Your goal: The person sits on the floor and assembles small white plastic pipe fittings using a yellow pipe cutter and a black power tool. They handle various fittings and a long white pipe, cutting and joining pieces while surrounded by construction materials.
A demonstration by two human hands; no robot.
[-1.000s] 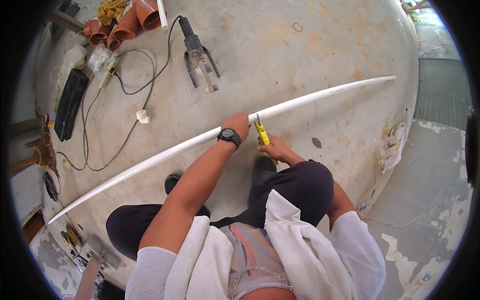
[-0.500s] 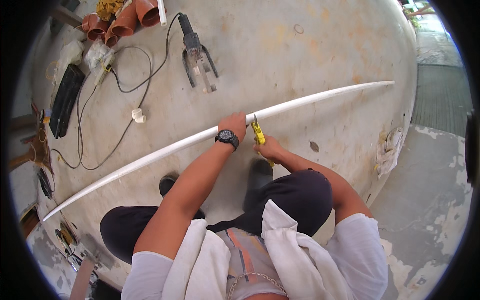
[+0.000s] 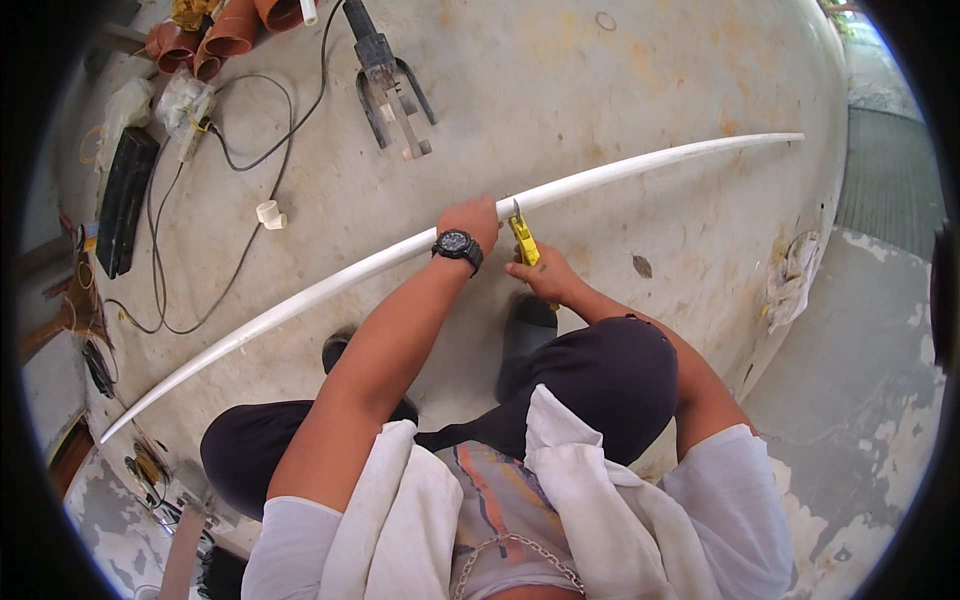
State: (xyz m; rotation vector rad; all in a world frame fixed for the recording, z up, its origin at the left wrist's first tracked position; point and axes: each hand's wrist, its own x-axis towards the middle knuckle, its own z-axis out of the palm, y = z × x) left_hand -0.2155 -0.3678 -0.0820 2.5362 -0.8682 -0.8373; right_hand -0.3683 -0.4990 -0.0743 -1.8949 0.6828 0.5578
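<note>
A long white plastic pipe [image 3: 340, 283] runs slantwise across the floor in front of me, from lower left to upper right. My left hand [image 3: 470, 222], with a black watch at the wrist, is wrapped round the pipe near its middle. Just right of it, my right hand [image 3: 543, 273] grips a yellow pipe cutter [image 3: 522, 238]. The cutter's metal blade points up at the pipe and meets its near side; whether it bites in cannot be made out. Part of the cutter's handle is hidden by my right fingers.
A power tool [image 3: 385, 80] with a black cord lies beyond the pipe. A white elbow fitting [image 3: 270, 214] sits by the cord, near a long black case [image 3: 128, 200]. Orange-brown pipe fittings [image 3: 232, 28] are grouped at the far left. A crumpled plastic bag [image 3: 797, 275] lies at right.
The view has shifted a little, so things on the floor sit slightly higher in it. Both hands keep their holds on the pipe and the cutter, with the blade still at the pipe.
</note>
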